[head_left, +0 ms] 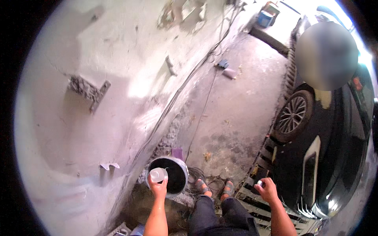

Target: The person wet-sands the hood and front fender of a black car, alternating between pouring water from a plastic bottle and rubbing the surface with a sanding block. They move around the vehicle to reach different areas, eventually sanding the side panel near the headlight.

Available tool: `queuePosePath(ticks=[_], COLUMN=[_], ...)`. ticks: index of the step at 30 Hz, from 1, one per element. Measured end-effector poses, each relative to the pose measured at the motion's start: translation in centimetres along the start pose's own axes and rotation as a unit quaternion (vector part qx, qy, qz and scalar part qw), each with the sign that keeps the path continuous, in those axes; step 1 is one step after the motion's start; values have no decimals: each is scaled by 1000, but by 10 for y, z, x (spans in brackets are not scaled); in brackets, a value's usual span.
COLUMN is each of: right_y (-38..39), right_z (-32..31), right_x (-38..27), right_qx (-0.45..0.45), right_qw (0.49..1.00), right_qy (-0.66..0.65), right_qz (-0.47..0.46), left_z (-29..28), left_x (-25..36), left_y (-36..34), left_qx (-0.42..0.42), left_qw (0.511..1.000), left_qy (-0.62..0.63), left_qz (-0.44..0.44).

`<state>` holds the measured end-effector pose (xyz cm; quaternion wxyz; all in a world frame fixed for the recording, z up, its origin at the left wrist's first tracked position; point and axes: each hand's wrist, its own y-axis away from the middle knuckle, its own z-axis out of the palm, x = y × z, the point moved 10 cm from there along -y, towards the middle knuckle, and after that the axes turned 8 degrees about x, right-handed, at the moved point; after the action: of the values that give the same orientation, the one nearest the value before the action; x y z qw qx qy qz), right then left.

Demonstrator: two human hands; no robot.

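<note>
My left hand (158, 190) is closed around a translucent whitish plastic container (158, 175), over the left side of a round bucket. The bucket (178, 179) has a pale rim and a dark inside; what it holds cannot be made out. Out to the right, beside the dark car (289, 165), my right hand (269, 192) pinches a small white object (259, 183) that looks like a cap. Its exact kind is too small to tell.
A rough whitish wall (118, 129) runs along the left, with cables (185, 84) at its foot. Slatted grating (256, 208) lies beneath the car's side. A hose (215, 185) coils near my feet. Farther off are a blue bucket (265, 18) and a blurred person (327, 55).
</note>
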<state>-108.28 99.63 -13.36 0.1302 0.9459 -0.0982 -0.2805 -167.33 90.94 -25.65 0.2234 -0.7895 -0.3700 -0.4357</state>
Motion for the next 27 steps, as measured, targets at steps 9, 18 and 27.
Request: queuePosePath(ticks=[9, 18, 27], right_y=[-5, -48, -94], right_z=[-94, -173, -254], right_x=[-150, -207, -168], right_qx=[37, 122, 187], right_qw=[992, 958, 887], right_qy=[-25, 24, 150], right_qz=[-114, -259, -394], left_z=[72, 231, 351], left_x=[258, 417, 509], left_y=[34, 152, 195], left_qx=[-174, -385, -467], left_qw=[948, 844, 733], left_qy=[-8, 54, 69], left_qz=[268, 369, 490])
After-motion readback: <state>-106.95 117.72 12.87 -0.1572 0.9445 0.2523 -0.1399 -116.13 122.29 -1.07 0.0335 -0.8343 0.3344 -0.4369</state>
